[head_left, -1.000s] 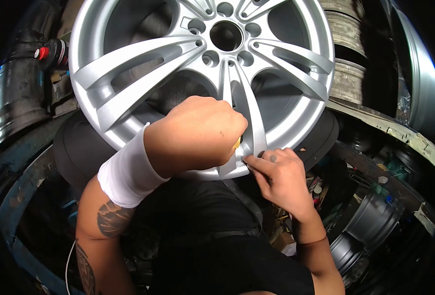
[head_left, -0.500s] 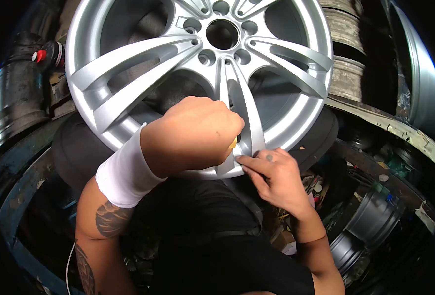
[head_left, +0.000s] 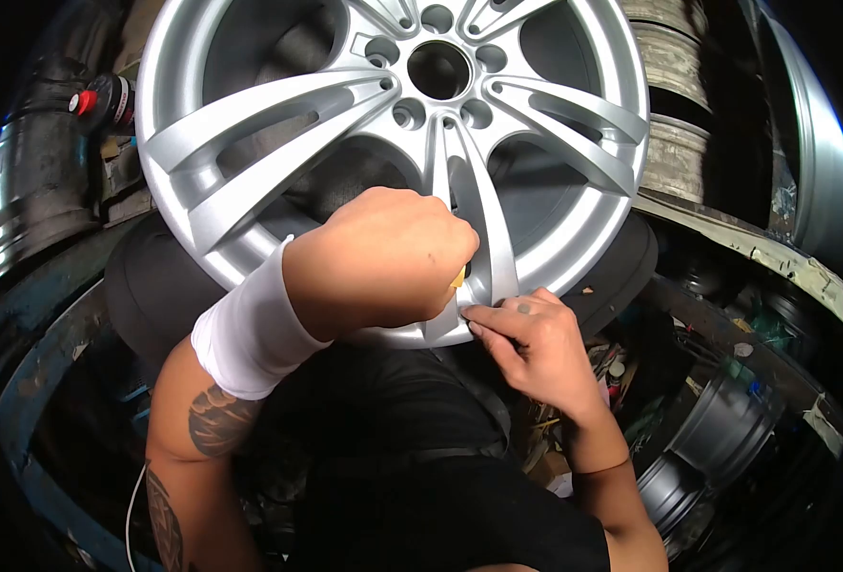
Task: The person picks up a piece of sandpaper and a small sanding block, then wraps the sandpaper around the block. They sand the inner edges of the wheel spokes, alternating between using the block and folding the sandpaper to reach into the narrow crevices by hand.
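A silver alloy wheel (head_left: 235,210) with twin spokes lies face up in front of me. My left hand (head_left: 388,253), with a white band at the wrist, is closed in a fist over the lower spokes. A small yellow piece (head_left: 458,277) pokes out beneath its fingers; most of it is hidden by the fist. My right hand (head_left: 540,338) rests on the near edge of the wheel, fingers curled and fingertips pressed at the foot of the lower spoke. Its thumb is close to the index finger.
Under the wheel is a dark rounded support (head_left: 140,296). A black bottle with a red cap (head_left: 83,102) stands at left. Stacked wheels (head_left: 674,157) are at the upper right, and more wheels (head_left: 726,424) lie low on the right. A metal frame edge (head_left: 745,243) crosses the right side.
The whole view has shifted slightly, with the wheel and both hands a little further right. Against the wheel, both hands keep nearly the same place and grip.
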{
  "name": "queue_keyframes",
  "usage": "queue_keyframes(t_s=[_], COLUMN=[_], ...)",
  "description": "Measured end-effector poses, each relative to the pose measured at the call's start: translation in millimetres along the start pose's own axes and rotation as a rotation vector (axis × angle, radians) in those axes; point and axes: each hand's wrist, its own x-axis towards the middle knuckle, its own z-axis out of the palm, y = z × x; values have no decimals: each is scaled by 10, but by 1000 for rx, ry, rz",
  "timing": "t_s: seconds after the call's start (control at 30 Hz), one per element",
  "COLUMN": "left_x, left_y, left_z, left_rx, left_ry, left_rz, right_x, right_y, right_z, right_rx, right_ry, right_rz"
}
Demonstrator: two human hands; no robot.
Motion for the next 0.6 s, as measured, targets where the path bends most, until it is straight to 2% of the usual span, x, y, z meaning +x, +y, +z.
queue_keyframes(t_s=[0.2,0.3,0.4,0.5,0.6], left_x=[8,-11,-1,13,-20], left_y=[18,7,13,26,14], left_z=[-22,-10,-16,-33,-10], left_rx=[2,-22,0,-10,-17], left_ry=[-24,6,-30,-54,-8], left_rz=[-23,3,4,-4,8], right_x=[-5,-33,-11,-22,-18], right_y=[-4,10,-56,26,-69], right_z=[84,13,92,5,86], right_rx=[-12,-121,-13,-48,-7], right_ry=[48,59,33,34,36], right_rz=[-43,-31,-17,-43,30])
